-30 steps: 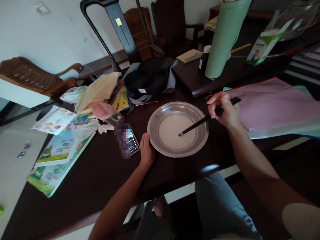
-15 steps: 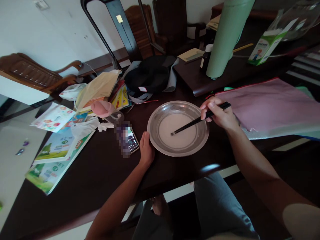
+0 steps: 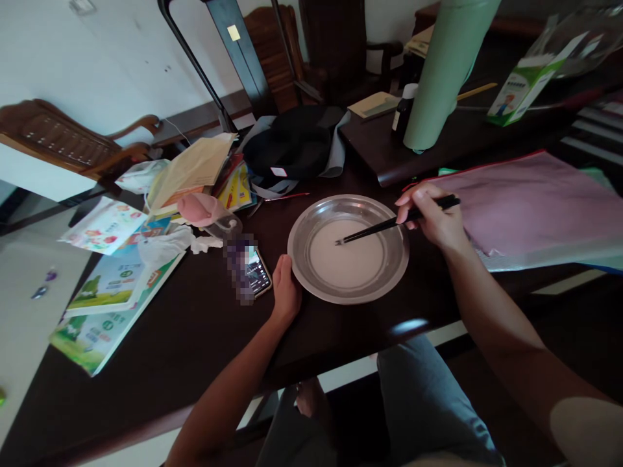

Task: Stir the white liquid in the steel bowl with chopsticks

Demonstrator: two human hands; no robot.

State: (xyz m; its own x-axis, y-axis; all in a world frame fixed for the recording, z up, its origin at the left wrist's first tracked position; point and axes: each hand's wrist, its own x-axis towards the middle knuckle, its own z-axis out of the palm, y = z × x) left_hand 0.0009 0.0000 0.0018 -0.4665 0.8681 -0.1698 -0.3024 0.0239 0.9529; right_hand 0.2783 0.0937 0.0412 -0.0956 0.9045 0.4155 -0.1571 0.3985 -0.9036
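A round metal plate (image 3: 395, 266) with pale white liquid in it sits on the dark wooden table (image 3: 195, 337). My right hand (image 3: 433, 217) is closed on a pair of black chopsticks (image 3: 374, 230), whose tips dip into the liquid near the plate's middle. My left hand (image 3: 285, 292) rests against the plate's left rim, fingers curled at its edge. A phone (image 3: 256, 272) with a lit screen lies just left of that hand.
Books and papers (image 3: 111, 292) are piled at the left, with a pink object (image 3: 202, 211) and a black bag (image 3: 292, 149) behind the plate. A tall green flask (image 3: 440, 71), a small bottle (image 3: 402, 110) and a carton (image 3: 520, 91) stand on a raised board. A pink folder (image 3: 530, 207) lies right.
My right hand has swung the chopsticks round in the liquid, the tips going from lower right toward the upper left of the plate. My left hand has stayed at the rim.
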